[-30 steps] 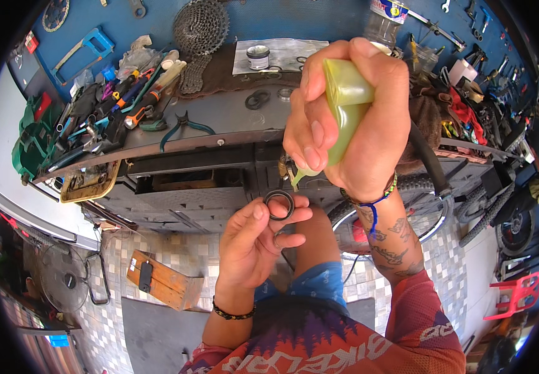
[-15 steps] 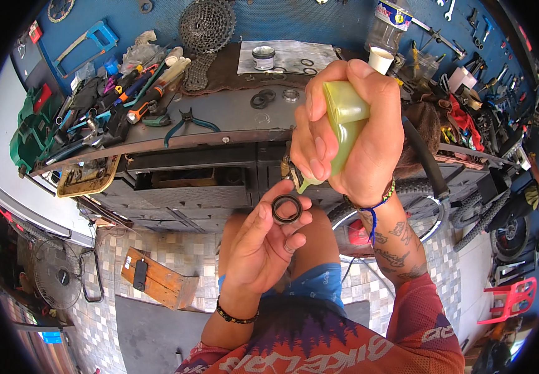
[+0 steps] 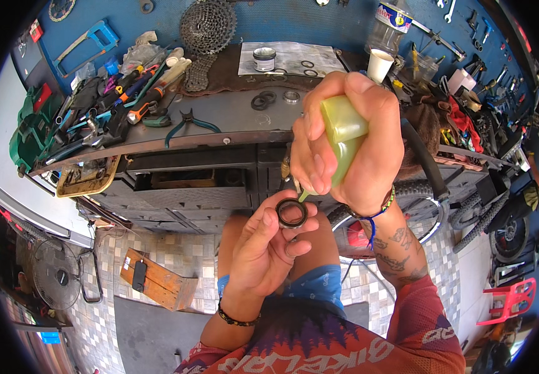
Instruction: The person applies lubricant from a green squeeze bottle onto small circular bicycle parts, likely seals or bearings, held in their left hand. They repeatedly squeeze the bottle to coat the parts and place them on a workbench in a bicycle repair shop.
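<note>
My left hand (image 3: 263,246) holds a small black ring-shaped bearing (image 3: 292,213) between thumb and fingertips, in front of the workbench. My right hand (image 3: 344,146) grips a soft yellow-green squeeze bottle (image 3: 342,134), tipped downward. Its thin nozzle touches the upper right edge of the ring. Both hands are raised above my lap, close together.
A grey workbench (image 3: 232,118) carries pliers (image 3: 185,121), several screwdrivers and hand tools (image 3: 113,106), loose black rings (image 3: 263,100), a small tin (image 3: 264,59) on paper and a cassette sprocket (image 3: 207,26). A bicycle wheel (image 3: 407,206) stands right, a wooden box (image 3: 157,280) on the tiled floor.
The left hand has lifted the ring a little up toward the bottle. The right hand has tilted the bottle down, and its nozzle now meets the ring.
</note>
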Available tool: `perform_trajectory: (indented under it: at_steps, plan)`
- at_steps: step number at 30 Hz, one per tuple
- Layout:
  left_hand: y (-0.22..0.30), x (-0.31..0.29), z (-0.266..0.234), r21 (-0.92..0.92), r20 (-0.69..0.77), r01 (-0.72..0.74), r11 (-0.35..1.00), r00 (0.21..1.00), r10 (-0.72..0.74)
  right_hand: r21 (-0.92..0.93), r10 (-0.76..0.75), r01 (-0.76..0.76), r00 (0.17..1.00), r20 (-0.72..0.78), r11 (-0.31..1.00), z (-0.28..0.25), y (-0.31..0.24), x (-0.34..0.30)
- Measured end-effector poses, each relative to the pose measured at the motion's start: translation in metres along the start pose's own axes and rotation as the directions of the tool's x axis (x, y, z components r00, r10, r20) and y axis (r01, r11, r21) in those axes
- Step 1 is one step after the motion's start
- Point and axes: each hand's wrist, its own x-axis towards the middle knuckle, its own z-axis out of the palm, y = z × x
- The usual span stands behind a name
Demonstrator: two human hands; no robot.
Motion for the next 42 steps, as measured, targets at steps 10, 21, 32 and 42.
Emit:
perform_trajectory:
  at_steps: [10,21,32,42]
  plan:
    - [0.001,0.002,-0.002,0.060,-0.014,-0.011,0.998,1.000,0.012,-0.011,0.024,-0.023,1.000,0.012,1.000,-0.001,0.007,0.000]
    - [0.001,0.001,-0.002,0.186,-0.033,-0.037,0.982,0.999,0.043,-0.133,0.060,-0.059,0.998,0.007,0.989,0.004,-0.001,-0.005]
    - [-0.001,0.000,0.000,0.204,-0.032,-0.046,0.978,0.998,0.054,-0.220,0.000,0.001,1.000,0.008,0.976,0.005,-0.003,-0.006]
    - [-0.005,0.002,-0.003,0.220,-0.045,-0.065,0.973,0.996,0.076,-0.298,-0.021,0.000,0.997,-0.069,0.955,0.012,-0.005,-0.008]
